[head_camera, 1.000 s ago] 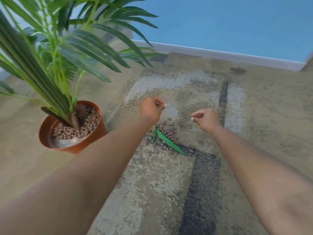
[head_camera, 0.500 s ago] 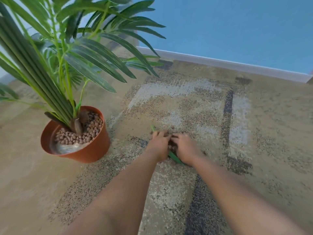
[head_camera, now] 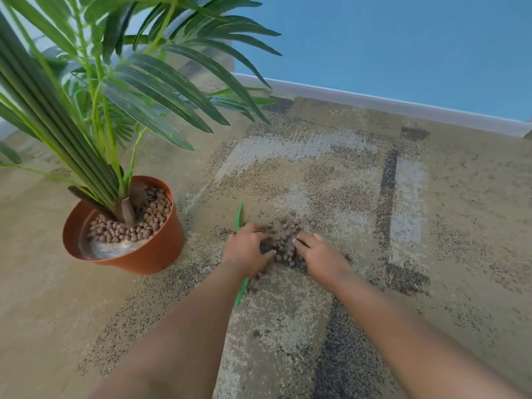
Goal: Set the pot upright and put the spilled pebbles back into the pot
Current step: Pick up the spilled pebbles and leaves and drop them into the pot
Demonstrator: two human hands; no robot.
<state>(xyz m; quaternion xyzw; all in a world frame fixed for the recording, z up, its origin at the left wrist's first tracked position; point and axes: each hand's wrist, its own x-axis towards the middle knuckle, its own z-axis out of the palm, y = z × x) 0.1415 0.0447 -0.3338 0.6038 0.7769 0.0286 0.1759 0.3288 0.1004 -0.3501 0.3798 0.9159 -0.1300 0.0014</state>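
Observation:
An orange pot (head_camera: 149,254) stands upright on the carpet at the left, with a green palm plant (head_camera: 95,105) rising from it and brown pebbles around the stem. A heap of spilled pebbles (head_camera: 285,237) lies on the carpet to the right of the pot. My left hand (head_camera: 247,251) and my right hand (head_camera: 319,254) rest palm-down on either side of the heap, fingers curved inward and touching it. A loose green leaf (head_camera: 239,220) lies partly under my left hand.
A patterned beige and grey carpet (head_camera: 403,226) covers the floor. A white skirting board (head_camera: 374,102) and a blue wall (head_camera: 403,38) close off the back. Palm fronds overhang the upper left.
Both hands came down from above the carpet onto the pebble heap and now cup it from both sides. The pebbles are bunched closer together and the view has shifted.

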